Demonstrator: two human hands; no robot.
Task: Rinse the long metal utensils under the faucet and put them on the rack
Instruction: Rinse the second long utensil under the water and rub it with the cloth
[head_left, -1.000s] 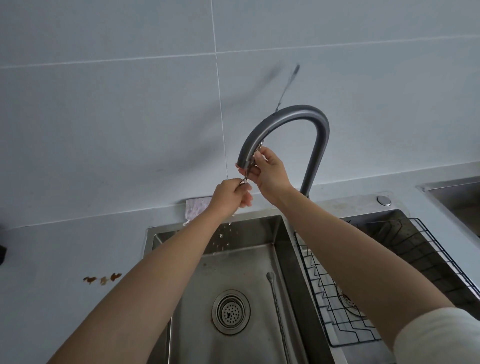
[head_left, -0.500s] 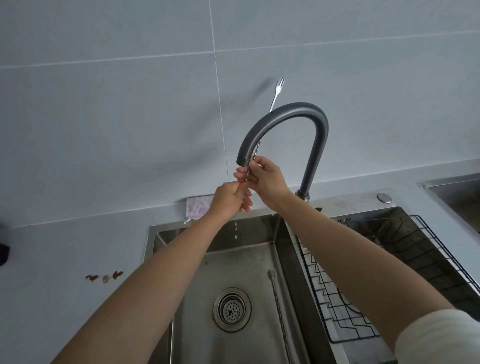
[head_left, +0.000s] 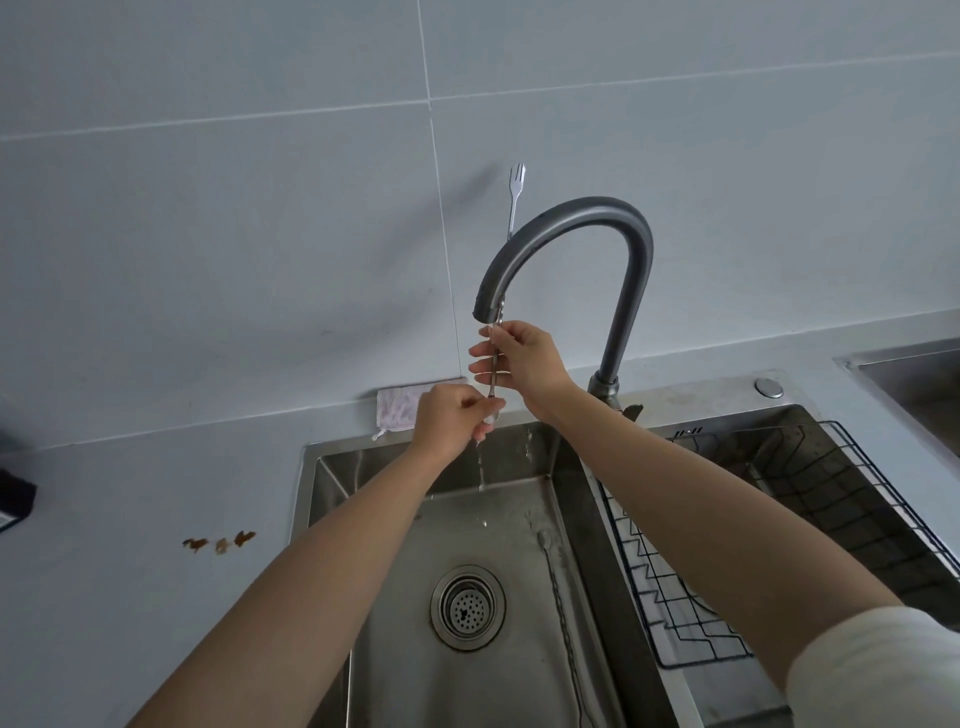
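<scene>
fork: the long thin silver metal fork (head_left: 516, 197) is standing upright in the middle of the frame. Its prongs are poking up past the faucet arch at upper centre, and the shaft is running down behind the spout and through both hands.
right hand: the right hand (head_left: 524, 364) is sitting just under the spout mouth, with fingers and thumb curling in and pinching the fork's shaft.
left hand: the left hand (head_left: 452, 421) is just below and left of the right one, fingers curled tight and gripping the fork's lower end. Can't really tell what that end looks like.
faucet: the dark grey gooseneck faucet (head_left: 597, 208) is arching over centre frame, spout pointing down at the hands.
water: a thin trickle of water (head_left: 481, 467) is dripping off the left hand into the basin.
sink: the stainless steel sink (head_left: 311, 467) is filling the lower centre, with the round drain strainer (head_left: 467, 605) in its floor.
other utensil: a twisted long metal utensil (head_left: 558, 571) is lying on the basin floor, right of the drain.
rack: the black wire rack (head_left: 675, 597) is sitting in the basin at lower right.
other bits: a pale pinkish cloth (head_left: 397, 410) is leaning at the wall behind the sink, and brown smears (head_left: 221, 543) are showing on the grey countertop (head_left: 130, 519) at left.
</scene>
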